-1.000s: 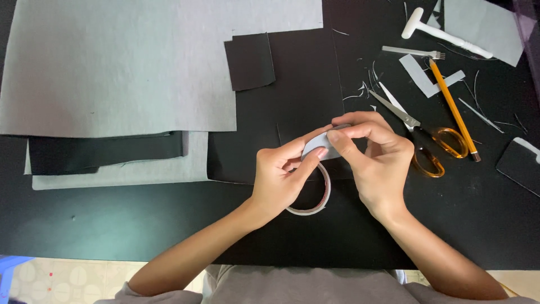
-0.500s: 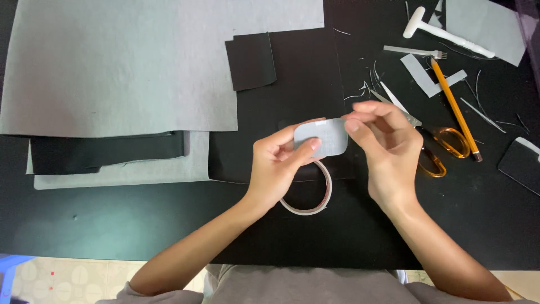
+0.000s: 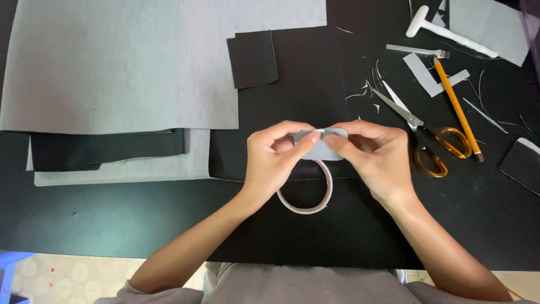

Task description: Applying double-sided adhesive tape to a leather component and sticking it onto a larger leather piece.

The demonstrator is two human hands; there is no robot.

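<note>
Far left on the black table [image 3: 112, 225]: a big grey sheet [image 3: 112, 62], with darker strips [image 3: 101, 149] tucked beneath its lower edge. Just right of that, a small black square [image 3: 253, 59] lying flat.

At centre, left hand [image 3: 275, 160] and right hand [image 3: 374, 155] meeting over a small grey piece with rounded corners [image 3: 320, 147], lifted slightly off the table. Both hands closed narrow in a fingertip pinch: left thumb and forefinger on its left end, right fingertips on its top edge and right end. Below, a ring of tape [image 3: 306, 194] resting on the table, partly under the left hand; whether touching the hand, hard to tell.

Judging by look: thin, very light, flexible like leather or felt, not fragile, little risk of slipping. Best gripped at opposite edges, gently, to avoid creasing the middle.

Further right: scissors with amber handles [image 3: 433, 149], a yellow pencil [image 3: 457, 107], grey scraps [image 3: 427, 76], a white-handled tool [image 3: 450, 31].
</note>
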